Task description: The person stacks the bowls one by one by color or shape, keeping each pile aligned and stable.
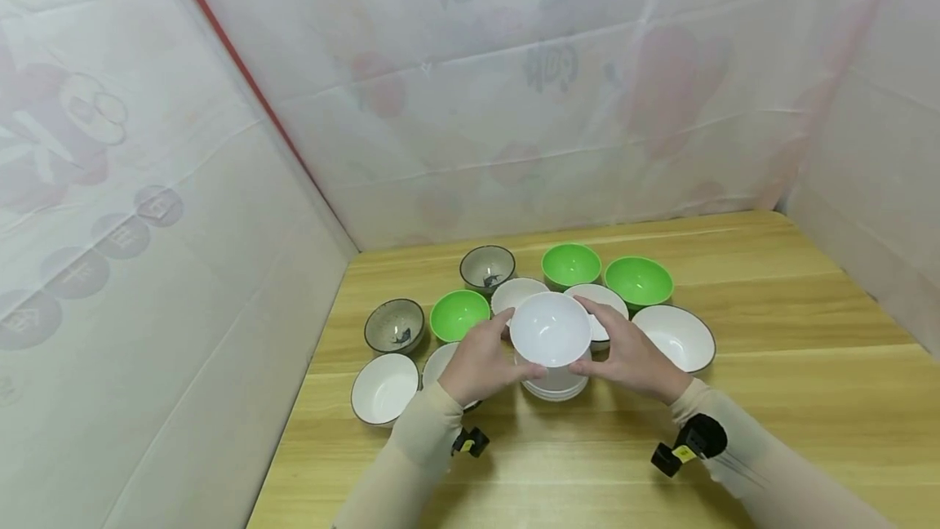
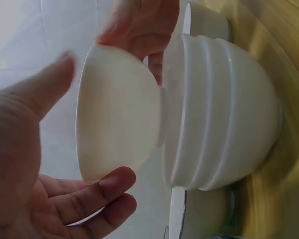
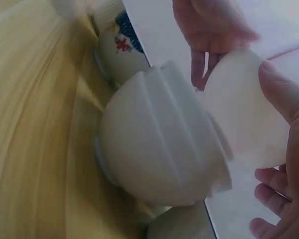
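Observation:
A plain white bowl (image 1: 551, 329) is held upright between both hands, above a stack of white bowls (image 1: 556, 388). My left hand (image 1: 481, 362) grips its left side, fingers curled under the wall and thumb near the rim. On the opposite side my right hand (image 1: 627, 356) holds it, with the thumb at the rim and the fingers around the outside. In the left wrist view, the foot of the held bowl (image 2: 119, 114) is right at the mouth of the stack (image 2: 229, 109), whose several rims show one above another.
Around the stack on the wooden table (image 1: 573, 480) stand green bowls (image 1: 459, 315), grey dark-rimmed bowls (image 1: 395, 325) and white dark-rimmed bowls (image 1: 674, 337). A white bowl (image 1: 385, 388) sits at the left. Fabric walls (image 1: 514, 145) enclose the table's back and sides.

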Demonstrator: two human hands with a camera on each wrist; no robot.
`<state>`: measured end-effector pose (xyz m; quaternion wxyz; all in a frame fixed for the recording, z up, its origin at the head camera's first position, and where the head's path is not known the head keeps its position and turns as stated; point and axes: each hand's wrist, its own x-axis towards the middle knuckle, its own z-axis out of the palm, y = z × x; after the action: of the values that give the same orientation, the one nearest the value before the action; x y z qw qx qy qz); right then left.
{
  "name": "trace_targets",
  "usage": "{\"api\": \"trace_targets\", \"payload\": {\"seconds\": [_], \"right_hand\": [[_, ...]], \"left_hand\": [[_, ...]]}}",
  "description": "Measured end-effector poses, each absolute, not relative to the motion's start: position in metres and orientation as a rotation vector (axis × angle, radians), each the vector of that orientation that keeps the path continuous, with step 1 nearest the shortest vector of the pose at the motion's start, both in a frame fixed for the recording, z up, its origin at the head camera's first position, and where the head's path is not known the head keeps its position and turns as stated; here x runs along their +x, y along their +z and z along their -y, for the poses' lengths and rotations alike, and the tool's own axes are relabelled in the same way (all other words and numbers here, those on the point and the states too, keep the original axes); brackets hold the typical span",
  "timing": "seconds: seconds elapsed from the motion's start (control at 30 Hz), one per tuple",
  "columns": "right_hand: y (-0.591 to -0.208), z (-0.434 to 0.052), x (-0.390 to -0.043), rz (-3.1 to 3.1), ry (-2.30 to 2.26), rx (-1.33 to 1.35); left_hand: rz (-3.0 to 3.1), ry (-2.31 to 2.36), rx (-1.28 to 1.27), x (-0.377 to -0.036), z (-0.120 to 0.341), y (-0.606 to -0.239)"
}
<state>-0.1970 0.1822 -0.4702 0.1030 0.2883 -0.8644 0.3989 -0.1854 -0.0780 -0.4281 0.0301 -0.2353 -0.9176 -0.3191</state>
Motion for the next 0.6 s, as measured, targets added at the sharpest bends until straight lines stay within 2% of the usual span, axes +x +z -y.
{"api": "trace_targets", "payload": {"seconds": [0.13,0.6], "right_hand": [[-0.474,-0.184,-0.197,2.554,1.119,0.891],[-0.481,-0.188,-0.191,2.647,1.006,0.919]], "left_hand": [[2.846,-0.940,-0.784,-0.184,0.079,-0.432],[2.863,-0.692,-0.750,-0.180,0.077,-0.450]]}}
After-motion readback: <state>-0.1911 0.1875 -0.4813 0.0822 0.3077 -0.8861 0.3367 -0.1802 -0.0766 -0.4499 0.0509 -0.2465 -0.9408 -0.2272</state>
